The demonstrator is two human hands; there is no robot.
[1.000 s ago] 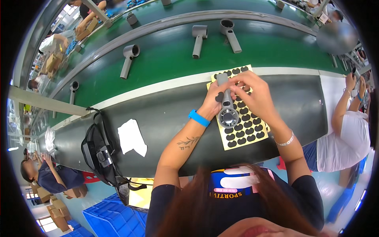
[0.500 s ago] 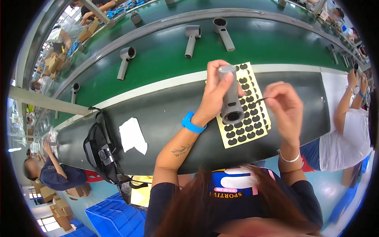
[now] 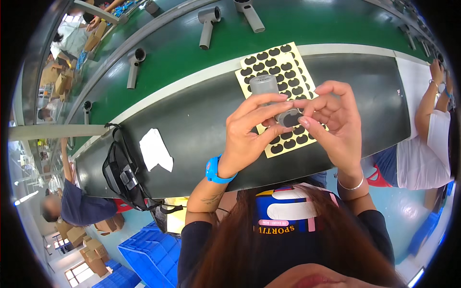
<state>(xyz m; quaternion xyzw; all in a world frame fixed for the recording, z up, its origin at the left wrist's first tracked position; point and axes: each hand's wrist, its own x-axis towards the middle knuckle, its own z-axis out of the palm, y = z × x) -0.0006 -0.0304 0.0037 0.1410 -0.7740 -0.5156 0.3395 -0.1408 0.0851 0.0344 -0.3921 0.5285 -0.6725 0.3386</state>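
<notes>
My left hand (image 3: pixel 249 127) is closed round a grey hair-dryer-shaped housing (image 3: pixel 263 85), whose round head points away from me and whose handle end faces me. Over that end lies a small black sticker (image 3: pixel 291 118). My right hand (image 3: pixel 333 122) pinches at the sticker's edge with thumb and forefinger, touching the handle end; the other fingers are curled. Beneath both hands are yellow sticker sheets (image 3: pixel 259 48) bearing rows of black rounded stickers. Part of the housing's handle is hidden by my left fingers.
Similar grey housings (image 3: pixel 207 34) stand on the green conveyor belt (image 3: pixel 168 67) beyond the dark work surface (image 3: pixel 201 120). To the left lie white paper (image 3: pixel 156 151) and a black bag (image 3: pixel 115 168). Blue crates (image 3: pixel 151 252) sit below. Co-workers (image 3: pixel 425 144) are at both sides.
The housing has turned so its handle end lies between both hands. My right hand has moved left, bringing the black sticker from the air onto that end. The view has shifted.
</notes>
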